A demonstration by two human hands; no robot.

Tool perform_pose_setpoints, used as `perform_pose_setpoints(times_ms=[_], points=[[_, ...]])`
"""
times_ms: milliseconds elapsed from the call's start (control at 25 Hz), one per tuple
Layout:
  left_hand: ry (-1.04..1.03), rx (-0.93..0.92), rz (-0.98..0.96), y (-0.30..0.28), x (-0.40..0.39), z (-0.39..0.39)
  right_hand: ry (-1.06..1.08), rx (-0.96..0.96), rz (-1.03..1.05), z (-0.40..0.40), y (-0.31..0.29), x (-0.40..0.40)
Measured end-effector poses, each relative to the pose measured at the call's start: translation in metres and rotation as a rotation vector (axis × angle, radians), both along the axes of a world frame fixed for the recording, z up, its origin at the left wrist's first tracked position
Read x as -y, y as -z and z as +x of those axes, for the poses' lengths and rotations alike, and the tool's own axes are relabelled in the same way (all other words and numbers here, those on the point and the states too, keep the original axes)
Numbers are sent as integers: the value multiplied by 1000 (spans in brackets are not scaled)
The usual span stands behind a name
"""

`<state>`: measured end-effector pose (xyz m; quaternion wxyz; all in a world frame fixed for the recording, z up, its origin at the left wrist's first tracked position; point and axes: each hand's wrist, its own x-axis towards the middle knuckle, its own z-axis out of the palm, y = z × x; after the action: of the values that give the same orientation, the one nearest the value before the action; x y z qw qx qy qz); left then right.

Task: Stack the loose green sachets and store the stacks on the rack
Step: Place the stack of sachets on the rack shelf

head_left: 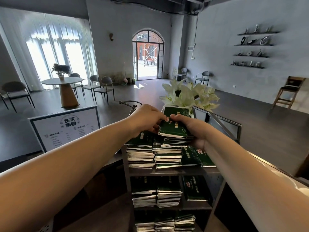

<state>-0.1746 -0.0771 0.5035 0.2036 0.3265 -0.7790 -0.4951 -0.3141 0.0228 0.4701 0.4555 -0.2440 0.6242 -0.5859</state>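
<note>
Both hands hold a small bundle of green sachets (174, 124) just above the top shelf of the rack (167, 171). My right hand (192, 129) grips the bundle from the right, thumb on its top face. My left hand (147, 120) pinches its left edge with fingertips. Under the bundle, stacks of green sachets (153, 154) fill the top shelf, and two loose sachets (197, 156) lie flat at the shelf's right. More stacks (157, 195) sit on the middle shelf and others (165, 223) on the bottom one.
A menu sign (66, 128) stands left of the rack on the counter. White lilies (189, 96) and a glass-framed box (217, 123) stand behind and to the right. Tables and chairs (66, 87) fill the room beyond.
</note>
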Motion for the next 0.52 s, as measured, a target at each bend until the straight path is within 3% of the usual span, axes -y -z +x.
perform_pose_setpoints(times_ms=[160,520], points=[[64,166,-404,16,8,2,62,143,-90,-3,8,-7],[100,209,-638,31,5,7,132,154,-153,-2,10,-19]])
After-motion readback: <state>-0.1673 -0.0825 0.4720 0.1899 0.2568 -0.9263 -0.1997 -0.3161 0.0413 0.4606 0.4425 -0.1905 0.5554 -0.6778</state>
